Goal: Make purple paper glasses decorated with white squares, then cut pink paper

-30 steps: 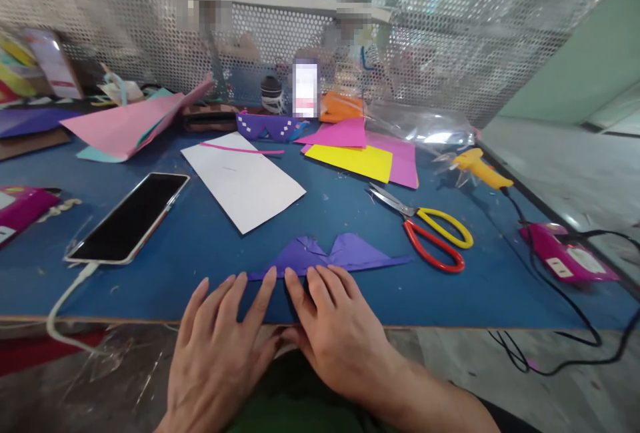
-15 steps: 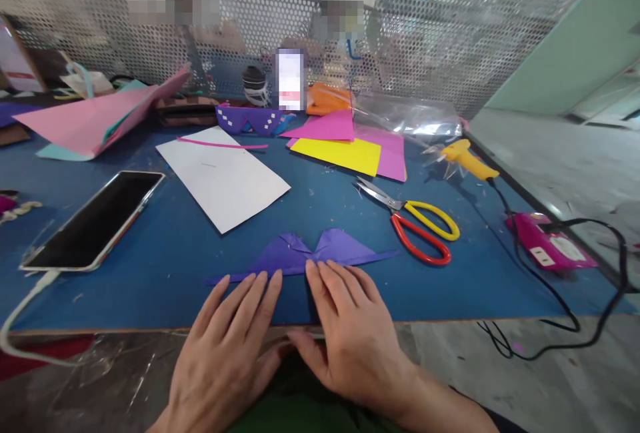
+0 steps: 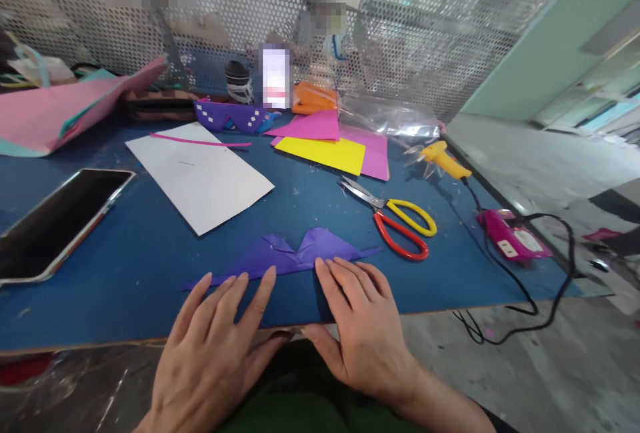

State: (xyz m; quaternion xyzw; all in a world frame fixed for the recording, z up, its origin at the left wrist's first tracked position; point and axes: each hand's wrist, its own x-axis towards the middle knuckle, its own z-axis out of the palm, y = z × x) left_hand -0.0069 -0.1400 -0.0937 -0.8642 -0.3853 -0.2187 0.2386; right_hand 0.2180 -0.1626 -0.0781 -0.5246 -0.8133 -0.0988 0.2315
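A folded piece of purple paper (image 3: 325, 244) with two pointed humps and a long, narrow lower strip lies near the front edge of the blue table. My left hand (image 3: 213, 339) rests on the left part of that strip, fingers stretched and a little apart. On its right part lie the extended fingertips of my right hand (image 3: 363, 323). Both thumbs point inward below the table's edge. Neither hand grasps anything; the fingertips cover parts of the strip. Scissors (image 3: 379, 203) with one red and one yellow handle lie just beyond my right hand.
White paper (image 3: 200, 183) with a pink strip lies ahead, left of yellow and pink sheets (image 3: 323, 156). A smartphone (image 3: 60, 219) is at left. On the right are a yellow glue gun (image 3: 445, 159) and a magenta corded box (image 3: 517, 239). Perforated mesh (image 3: 425, 33) stands behind.
The view has turned slightly, so the table's things sit further left. My hands have spread a little apart along the purple paper's strip, with more of its middle showing between them.
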